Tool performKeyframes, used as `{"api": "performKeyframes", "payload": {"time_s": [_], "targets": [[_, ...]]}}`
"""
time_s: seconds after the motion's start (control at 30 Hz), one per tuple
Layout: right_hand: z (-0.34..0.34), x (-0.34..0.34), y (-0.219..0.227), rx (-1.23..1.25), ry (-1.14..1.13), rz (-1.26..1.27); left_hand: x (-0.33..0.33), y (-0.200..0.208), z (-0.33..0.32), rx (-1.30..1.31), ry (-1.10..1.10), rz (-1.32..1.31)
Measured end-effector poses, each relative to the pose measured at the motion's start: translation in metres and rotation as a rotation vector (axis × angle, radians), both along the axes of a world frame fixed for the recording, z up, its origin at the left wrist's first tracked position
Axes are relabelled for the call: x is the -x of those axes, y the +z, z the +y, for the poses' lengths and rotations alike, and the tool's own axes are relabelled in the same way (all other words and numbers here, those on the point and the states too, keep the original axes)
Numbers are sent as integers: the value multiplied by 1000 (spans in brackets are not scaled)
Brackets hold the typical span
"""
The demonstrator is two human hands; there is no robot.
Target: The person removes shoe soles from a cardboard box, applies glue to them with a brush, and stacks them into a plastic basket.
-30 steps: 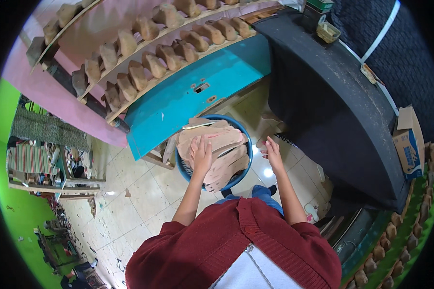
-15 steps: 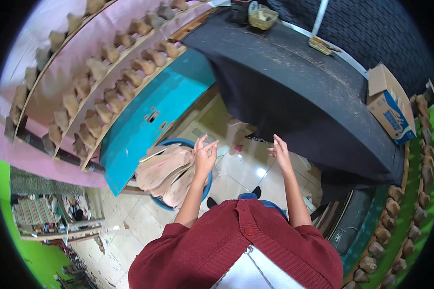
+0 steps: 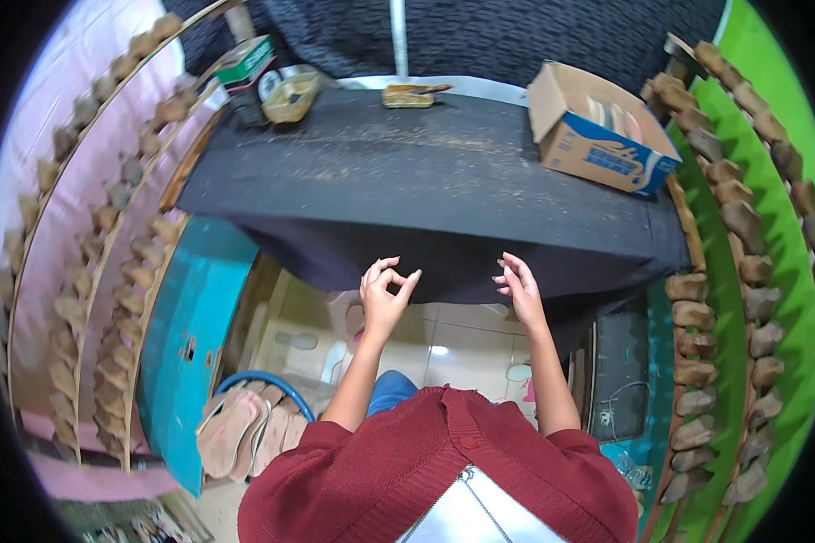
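Both of my hands are raised in front of me, level with the near edge of a table [image 3: 407,172] draped in black cloth. My left hand [image 3: 387,294] has its fingers loosely curled, the thumb standing off from them, and nothing in its grasp. To its right, my right hand [image 3: 520,291] is also bare, fingers bent and apart. Neither hand touches anything. On the tabletop lie a small yellowish tray with a dark-handled tool [image 3: 410,95], a pale woven basket [image 3: 290,98], and a green-and-black box [image 3: 247,68].
An opened cardboard box [image 3: 607,154] with pale pieces inside stands at the table's right end. Shelves of wooden shoe lasts [image 3: 695,314] flank both sides. Low on the left are a teal panel [image 3: 190,281] and a blue-rimmed tub [image 3: 285,387] beside tan flat pieces [image 3: 231,434].
My view and body have turned to the right, so the table now lies straight ahead and the tub sits lower left. Both hands stay raised and hold nothing.
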State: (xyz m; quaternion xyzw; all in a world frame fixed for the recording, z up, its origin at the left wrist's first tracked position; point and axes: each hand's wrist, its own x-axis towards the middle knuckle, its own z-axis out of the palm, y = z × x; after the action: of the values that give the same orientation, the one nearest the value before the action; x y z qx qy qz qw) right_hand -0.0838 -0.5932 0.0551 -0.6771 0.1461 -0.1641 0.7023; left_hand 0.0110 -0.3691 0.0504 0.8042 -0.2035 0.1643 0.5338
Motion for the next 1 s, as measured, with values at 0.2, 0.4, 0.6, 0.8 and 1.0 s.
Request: {"api": "performKeyframes", "payload": {"time_s": [0.2, 0.4, 0.6, 0.8, 1.0], "targets": [[-55, 24, 17, -17, -190, -43, -18, 32, -86, 25, -290, -50], [-104, 27, 50, 20, -345, -144, -39, 77, -170, -24, -459, -135], [-162, 15, 69, 63, -466, -183, -73, 100, -249, -48, -547, -193], [-234, -23, 88, 196, -568, -224, -130, 136, -321, -61, -546, -388], [-271, -71, 136, 1077, -843, -160, -191, 173, -373, -45, -570, -534]]}}
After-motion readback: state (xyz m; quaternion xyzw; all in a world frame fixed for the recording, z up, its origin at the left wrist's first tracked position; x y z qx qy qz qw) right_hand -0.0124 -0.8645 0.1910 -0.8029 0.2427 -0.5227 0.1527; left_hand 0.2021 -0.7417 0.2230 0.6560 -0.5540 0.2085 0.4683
